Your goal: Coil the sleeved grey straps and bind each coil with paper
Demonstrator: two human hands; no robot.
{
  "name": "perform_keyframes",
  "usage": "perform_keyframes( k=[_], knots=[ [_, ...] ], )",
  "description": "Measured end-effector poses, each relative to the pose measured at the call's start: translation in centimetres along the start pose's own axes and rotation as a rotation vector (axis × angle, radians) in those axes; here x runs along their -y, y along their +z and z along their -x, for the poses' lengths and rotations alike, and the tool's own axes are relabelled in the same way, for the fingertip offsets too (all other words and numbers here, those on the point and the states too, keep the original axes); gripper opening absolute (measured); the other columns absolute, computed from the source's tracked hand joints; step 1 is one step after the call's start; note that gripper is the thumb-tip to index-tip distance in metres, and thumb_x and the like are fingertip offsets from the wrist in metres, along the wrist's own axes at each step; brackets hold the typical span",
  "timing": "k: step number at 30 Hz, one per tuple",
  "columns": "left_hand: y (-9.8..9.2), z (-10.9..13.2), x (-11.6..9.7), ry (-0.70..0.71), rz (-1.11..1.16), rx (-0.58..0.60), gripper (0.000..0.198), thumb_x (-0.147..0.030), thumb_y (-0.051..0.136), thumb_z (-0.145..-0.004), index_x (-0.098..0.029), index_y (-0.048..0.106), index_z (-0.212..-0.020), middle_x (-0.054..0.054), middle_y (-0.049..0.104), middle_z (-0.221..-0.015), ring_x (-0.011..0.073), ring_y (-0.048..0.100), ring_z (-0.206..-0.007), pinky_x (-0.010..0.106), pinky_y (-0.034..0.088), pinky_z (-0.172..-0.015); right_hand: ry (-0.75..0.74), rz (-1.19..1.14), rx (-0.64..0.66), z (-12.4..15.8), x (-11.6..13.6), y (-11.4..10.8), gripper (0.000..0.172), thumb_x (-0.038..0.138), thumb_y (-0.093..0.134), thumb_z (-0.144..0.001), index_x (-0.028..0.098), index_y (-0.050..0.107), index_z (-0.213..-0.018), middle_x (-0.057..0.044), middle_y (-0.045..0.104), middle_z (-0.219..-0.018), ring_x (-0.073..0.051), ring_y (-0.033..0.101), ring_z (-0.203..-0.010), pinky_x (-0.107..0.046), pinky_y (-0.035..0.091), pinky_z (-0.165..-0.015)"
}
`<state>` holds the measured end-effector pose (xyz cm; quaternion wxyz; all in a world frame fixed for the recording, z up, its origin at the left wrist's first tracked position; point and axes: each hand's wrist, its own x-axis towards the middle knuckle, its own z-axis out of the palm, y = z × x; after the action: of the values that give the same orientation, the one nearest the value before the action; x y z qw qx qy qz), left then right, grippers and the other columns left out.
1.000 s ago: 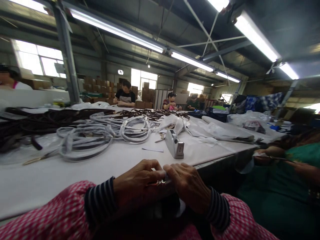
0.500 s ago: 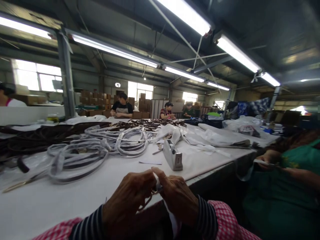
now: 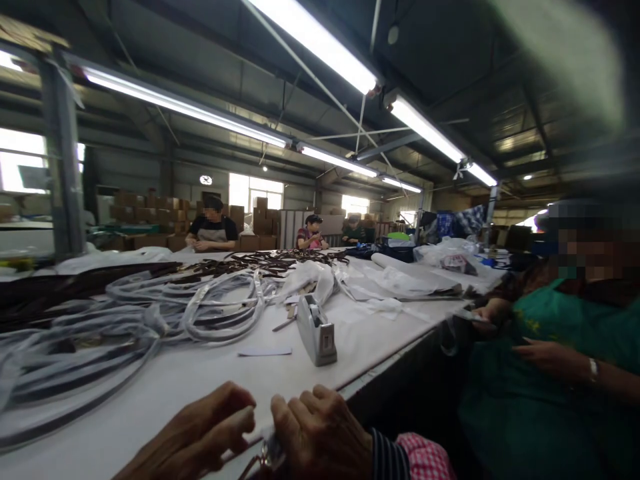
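Note:
My right hand (image 3: 323, 427) is closed, its fingers curled round a plastic-wrapped strap end with a metal clasp (image 3: 267, 457) low in the picture. Much of that piece is hidden behind the hand and below the picture's edge. Just left of it, my left hand (image 3: 200, 433) has its fingers apart and bent, with nothing visible between them. Beyond both hands a grey tape dispenser (image 3: 317, 337) stands on the white table (image 3: 270, 380). A flat white paper strip (image 3: 265, 352) lies to its left.
Plastic-wrapped strap coils (image 3: 225, 313) cover the left side, with dark brown straps (image 3: 250, 263) behind. Clear plastic bags (image 3: 445, 257) lie at the back right. A person in a green apron (image 3: 545, 400) sits close on the right. Several people work across the table.
My left hand has come away from the piece and opened, moving left and down. My right hand stays closed, lower in view. The camera has turned right, showing more of the person in green.

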<state>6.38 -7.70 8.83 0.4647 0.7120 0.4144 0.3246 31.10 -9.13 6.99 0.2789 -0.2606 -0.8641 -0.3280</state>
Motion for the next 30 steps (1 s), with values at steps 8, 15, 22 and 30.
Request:
perform_keyframes(
  k=[8, 15, 22, 30],
  knots=[
    [4.9, -0.1, -2.3, 0.089, 0.258, 0.227, 0.042, -0.061, 0.069, -0.083, -0.019, 0.066, -0.087, 0.004, 0.061, -0.080, 0.0168, 0.053, -0.071, 0.025, 0.045, -0.063, 0.075, -0.201, -0.006, 1.2, 0.7, 0.4, 0.042, 0.020, 0.038, -0.102, 0.001, 0.035, -0.139, -0.004, 0.069, -0.071, -0.017, 0.061, -0.052, -0.032, 0.036, -0.049],
    [5.2, 1.5, -1.2, -0.177, 0.390, 0.308, 0.052, -0.068, 0.060, -0.087, -0.016, 0.059, -0.087, 0.005, 0.062, -0.063, 0.0143, 0.055, -0.050, 0.024, 0.043, -0.049, 0.014, -0.066, 0.036, -0.8, 1.6, -2.2, 0.041, 0.008, 0.034, -0.101, -0.006, 0.037, -0.139, -0.007, 0.066, -0.072, -0.022, 0.058, -0.055, -0.036, 0.037, -0.052],
    [3.4, 2.7, -3.2, -0.104, 0.502, 0.176, 0.038, -0.050, 0.067, -0.090, -0.014, 0.062, -0.080, -0.004, 0.049, -0.052, 0.0043, 0.037, -0.042, 0.015, 0.028, -0.043, 0.248, -0.521, 0.073, -1.6, 1.7, -1.0, 0.028, 0.022, 0.036, -0.105, 0.011, 0.049, -0.128, -0.007, 0.070, -0.087, -0.019, 0.065, -0.073, -0.030, 0.045, -0.066],
    [1.4, 2.1, -3.2, -0.106, 0.373, 0.190, 0.045, -0.058, 0.069, -0.083, -0.016, 0.056, -0.081, 0.002, 0.064, -0.052, 0.0093, 0.050, -0.037, 0.017, 0.034, -0.040, 0.465, -0.829, 0.084, -1.5, -0.3, -0.9, 0.018, 0.023, 0.043, -0.101, 0.018, 0.060, -0.097, 0.003, 0.056, -0.071, -0.011, 0.053, -0.063, -0.023, 0.040, -0.061]
  ],
)
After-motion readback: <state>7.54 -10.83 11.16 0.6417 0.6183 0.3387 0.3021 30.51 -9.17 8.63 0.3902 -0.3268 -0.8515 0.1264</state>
